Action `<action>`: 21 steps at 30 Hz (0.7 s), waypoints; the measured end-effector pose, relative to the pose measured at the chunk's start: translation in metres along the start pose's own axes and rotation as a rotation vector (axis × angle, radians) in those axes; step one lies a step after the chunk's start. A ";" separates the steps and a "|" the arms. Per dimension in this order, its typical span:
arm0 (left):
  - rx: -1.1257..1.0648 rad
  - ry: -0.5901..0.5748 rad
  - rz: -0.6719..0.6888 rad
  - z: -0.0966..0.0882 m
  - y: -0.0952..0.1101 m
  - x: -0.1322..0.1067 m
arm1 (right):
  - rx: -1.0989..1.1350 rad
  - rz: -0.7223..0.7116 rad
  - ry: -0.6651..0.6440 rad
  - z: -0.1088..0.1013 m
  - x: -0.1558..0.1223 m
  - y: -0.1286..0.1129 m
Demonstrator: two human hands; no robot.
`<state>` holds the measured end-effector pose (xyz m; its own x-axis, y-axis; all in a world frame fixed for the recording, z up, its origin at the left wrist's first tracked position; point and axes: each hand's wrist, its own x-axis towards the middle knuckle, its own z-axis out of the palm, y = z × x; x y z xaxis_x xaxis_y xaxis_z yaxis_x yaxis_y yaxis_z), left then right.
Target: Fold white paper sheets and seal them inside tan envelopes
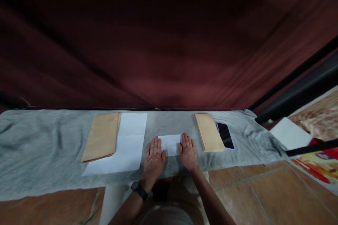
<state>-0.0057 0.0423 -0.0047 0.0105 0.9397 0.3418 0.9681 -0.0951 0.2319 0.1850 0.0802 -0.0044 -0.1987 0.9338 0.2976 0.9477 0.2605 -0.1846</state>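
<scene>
A small white sheet of paper, perhaps folded, lies flat on the grey cloth between my hands. My left hand rests palm down at its left edge, fingers stretched forward, with a dark watch on the wrist. On the right edge lies my right hand, also flat, its fingertips over the paper's side. Left of my hands, larger white paper is partly covered by a stack of brown envelopes. Narrower brown envelopes are piled right of my right hand.
A dark-screened phone touches the narrow envelopes' right side. The grey cloth covers a long, shallow surface against a dark red curtain. Black bars and a white sheet are at the right, above a tiled floor.
</scene>
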 end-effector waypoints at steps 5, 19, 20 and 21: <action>0.008 -0.005 -0.014 0.000 0.004 -0.006 | -0.018 0.005 0.062 0.006 -0.005 0.008; 0.197 0.083 -0.823 -0.105 -0.207 0.007 | -0.008 0.007 0.113 0.025 -0.010 0.015; 0.209 0.045 -0.826 -0.107 -0.214 0.005 | -0.011 0.007 0.115 0.026 -0.010 0.015; 0.212 0.019 -0.825 -0.107 -0.217 0.002 | -0.014 0.009 0.115 0.026 -0.010 0.015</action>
<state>-0.2429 0.0300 0.0434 -0.7211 0.6756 0.1536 0.6905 0.6827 0.2389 0.1943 0.0815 -0.0346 -0.1611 0.9015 0.4016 0.9529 0.2480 -0.1745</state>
